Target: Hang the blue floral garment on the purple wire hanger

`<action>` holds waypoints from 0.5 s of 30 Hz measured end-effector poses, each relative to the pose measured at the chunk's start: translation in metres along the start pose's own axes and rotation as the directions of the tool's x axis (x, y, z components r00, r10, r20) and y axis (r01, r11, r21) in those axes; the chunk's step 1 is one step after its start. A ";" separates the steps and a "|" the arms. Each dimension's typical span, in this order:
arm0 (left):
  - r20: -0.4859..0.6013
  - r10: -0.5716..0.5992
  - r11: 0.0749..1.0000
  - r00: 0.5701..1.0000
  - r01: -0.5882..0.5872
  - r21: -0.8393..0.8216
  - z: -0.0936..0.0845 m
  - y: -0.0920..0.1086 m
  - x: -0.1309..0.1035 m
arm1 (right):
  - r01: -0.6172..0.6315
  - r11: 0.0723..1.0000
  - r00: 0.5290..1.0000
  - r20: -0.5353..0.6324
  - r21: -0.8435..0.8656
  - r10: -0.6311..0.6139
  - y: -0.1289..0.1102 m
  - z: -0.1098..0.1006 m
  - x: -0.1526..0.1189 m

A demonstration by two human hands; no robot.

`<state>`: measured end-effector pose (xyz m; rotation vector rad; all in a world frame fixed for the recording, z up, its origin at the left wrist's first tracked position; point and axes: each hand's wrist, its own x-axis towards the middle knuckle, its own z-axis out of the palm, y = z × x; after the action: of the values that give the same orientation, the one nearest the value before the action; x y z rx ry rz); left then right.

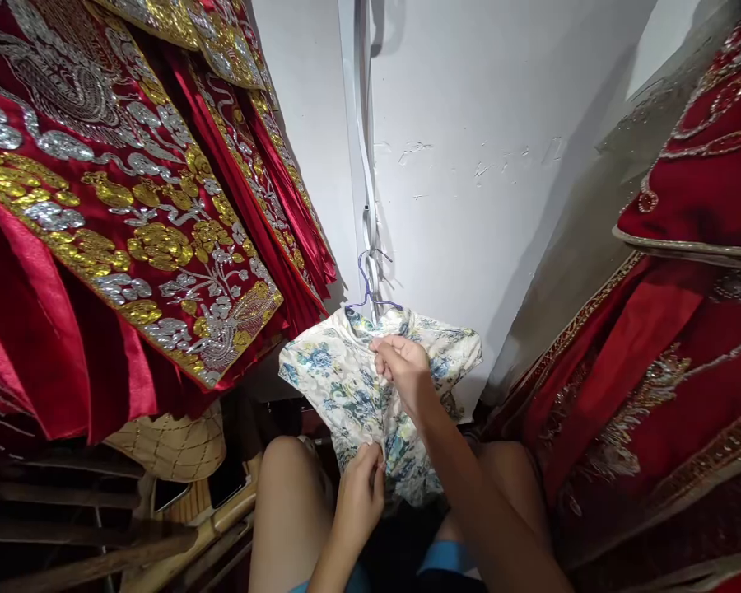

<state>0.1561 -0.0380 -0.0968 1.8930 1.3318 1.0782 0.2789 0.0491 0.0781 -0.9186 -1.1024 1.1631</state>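
A short-sleeved floral blouse (351,395), cream with blue and yellow flowers, hangs in front of me on a thin purple hanger (366,284). The hanger's hook catches on a white strip or pole (365,148) against the wall. Near the neckline, my right hand (401,362) pinches the upper front edge of the blouse. Lower down, my left hand (363,482) grips the front near the hem, its fingers closed on the cloth. Between the two hands the front opening runs downward; any fastenings are too small to make out.
Red garments with gold and silver embroidery (160,239) hang close on the left. More red beaded clothing (654,354) hangs at the right. At lower left are a wooden slatted seat (216,535) and a quilted beige item (173,441). My knees (290,494) flank the blouse.
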 end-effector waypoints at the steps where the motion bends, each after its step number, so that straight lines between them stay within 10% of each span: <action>1: 0.017 -0.007 1.000 1.000 0.007 -0.004 -0.003 0.000 0.000 | 0.019 1.000 1.000 0.003 0.008 -0.019 -0.001 0.002 -0.001; 5: 0.075 0.013 0.998 0.997 -0.009 -0.057 -0.035 0.027 0.024 | 0.034 0.999 0.998 0.053 0.004 -0.034 -0.003 0.005 -0.008; 9: -0.290 0.211 0.976 0.933 -0.217 0.011 -0.085 0.080 0.080 | 0.032 0.999 0.999 0.043 -0.036 -0.030 -0.006 0.002 -0.015; 15: -0.108 0.492 0.845 0.864 -0.444 0.300 -0.107 0.126 0.138 | 0.088 0.988 0.995 0.066 -0.125 -0.080 -0.003 -0.009 -0.006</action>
<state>0.1480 0.0509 0.0989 2.4617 1.1774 1.3953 0.2880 0.0431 0.0776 -0.9308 -1.2653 1.0671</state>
